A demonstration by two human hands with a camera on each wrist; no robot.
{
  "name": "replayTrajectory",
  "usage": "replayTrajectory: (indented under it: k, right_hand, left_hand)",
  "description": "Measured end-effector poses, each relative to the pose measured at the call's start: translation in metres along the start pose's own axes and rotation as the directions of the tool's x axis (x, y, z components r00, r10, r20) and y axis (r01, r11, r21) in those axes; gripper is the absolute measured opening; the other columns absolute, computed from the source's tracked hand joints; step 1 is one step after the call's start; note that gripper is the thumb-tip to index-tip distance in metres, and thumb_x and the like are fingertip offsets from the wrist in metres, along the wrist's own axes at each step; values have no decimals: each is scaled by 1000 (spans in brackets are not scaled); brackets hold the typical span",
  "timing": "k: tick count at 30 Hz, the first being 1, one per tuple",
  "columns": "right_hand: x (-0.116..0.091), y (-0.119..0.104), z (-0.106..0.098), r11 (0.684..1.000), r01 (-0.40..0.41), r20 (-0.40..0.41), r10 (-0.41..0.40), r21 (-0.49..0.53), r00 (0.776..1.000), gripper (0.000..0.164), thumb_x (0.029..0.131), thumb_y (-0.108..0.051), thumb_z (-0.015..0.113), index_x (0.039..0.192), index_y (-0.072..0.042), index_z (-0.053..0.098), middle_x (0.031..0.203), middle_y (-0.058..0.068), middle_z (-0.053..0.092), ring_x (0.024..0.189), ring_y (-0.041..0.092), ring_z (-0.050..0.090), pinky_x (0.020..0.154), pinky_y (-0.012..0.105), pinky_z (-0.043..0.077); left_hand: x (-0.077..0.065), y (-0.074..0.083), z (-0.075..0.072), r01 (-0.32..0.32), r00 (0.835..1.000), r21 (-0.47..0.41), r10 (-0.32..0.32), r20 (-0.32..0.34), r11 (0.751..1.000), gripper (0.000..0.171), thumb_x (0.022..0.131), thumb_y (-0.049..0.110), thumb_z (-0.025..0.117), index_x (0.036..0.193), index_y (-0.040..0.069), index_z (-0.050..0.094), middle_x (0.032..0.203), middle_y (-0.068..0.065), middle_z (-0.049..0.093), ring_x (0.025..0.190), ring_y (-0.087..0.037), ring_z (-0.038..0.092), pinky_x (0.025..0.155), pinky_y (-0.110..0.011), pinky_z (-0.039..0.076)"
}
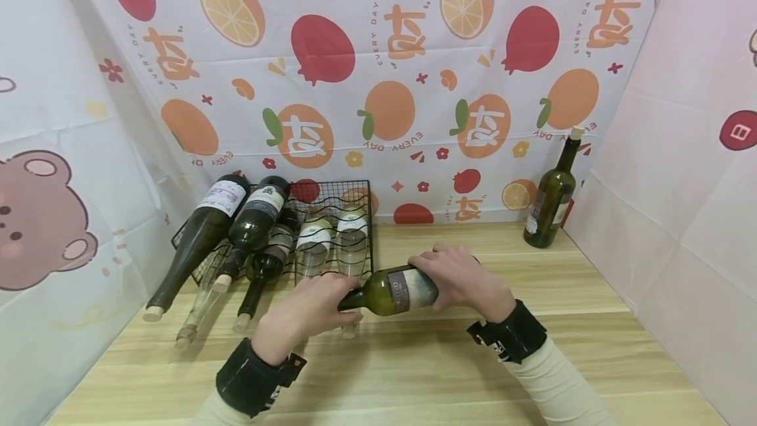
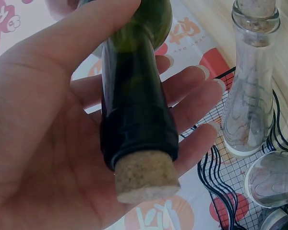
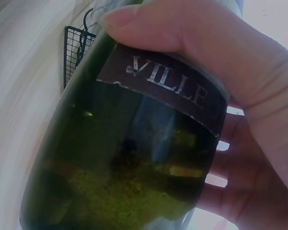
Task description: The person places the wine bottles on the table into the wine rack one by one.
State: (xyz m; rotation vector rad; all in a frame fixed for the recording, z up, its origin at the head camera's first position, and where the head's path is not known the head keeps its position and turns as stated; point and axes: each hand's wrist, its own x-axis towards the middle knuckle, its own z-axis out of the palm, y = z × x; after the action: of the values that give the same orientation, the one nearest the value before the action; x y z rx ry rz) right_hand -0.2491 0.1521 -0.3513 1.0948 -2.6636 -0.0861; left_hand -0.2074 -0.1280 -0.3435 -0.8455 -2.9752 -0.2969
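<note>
A green glass wine bottle (image 1: 386, 292) is held nearly level above the table, its neck to the left. My right hand (image 1: 464, 281) grips its body near the base; in the right wrist view the thumb lies across the dark label (image 3: 158, 81), the other fingers behind. My left hand (image 1: 310, 307) holds the neck. In the left wrist view the corked neck (image 2: 134, 105) lies between the thumb and the loosely bent fingers. The cork (image 2: 146, 177) points out past the palm. Left of the hands, a black wire rack (image 1: 370, 215) holds several corked bottles, dark and clear.
On the rack's left lie a long dark bottle (image 1: 198, 248) and another dark bottle (image 1: 255, 219), necks toward the front. A green corked bottle (image 1: 550, 202) stands upright at the back right of the wooden table (image 1: 591, 321). Printed fabric (image 1: 402, 150) hangs around the sides.
</note>
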Motion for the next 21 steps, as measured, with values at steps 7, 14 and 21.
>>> replayTrajectory:
  k: [7,14,21]
  right_hand:
    - [-1,0,-3,1000,-3,10,3,13,1000,84,58,-38,99,131,-15,63,113,4,75,92,24,62,70,41,57]
    - [-2,1,-3,1000,0,6,0,30,1000,85,58,-36,99,132,-14,63,114,5,75,92,24,63,71,40,56]
    - [-3,5,-2,997,-2,-4,2,75,1000,89,56,-34,100,133,-13,62,118,6,74,97,24,63,76,41,57]
  left_hand:
    - [5,0,5,-18,1000,-17,18,-8,1000,26,87,35,82,90,17,63,76,7,60,66,-9,53,54,-29,42]
    - [10,-4,8,-69,998,-62,69,-1,996,19,92,24,78,90,14,62,74,6,59,61,-8,51,53,-26,41]
    - [10,-7,8,-133,990,-31,132,-39,991,20,93,23,77,89,12,61,71,7,55,59,-5,47,51,-23,39]
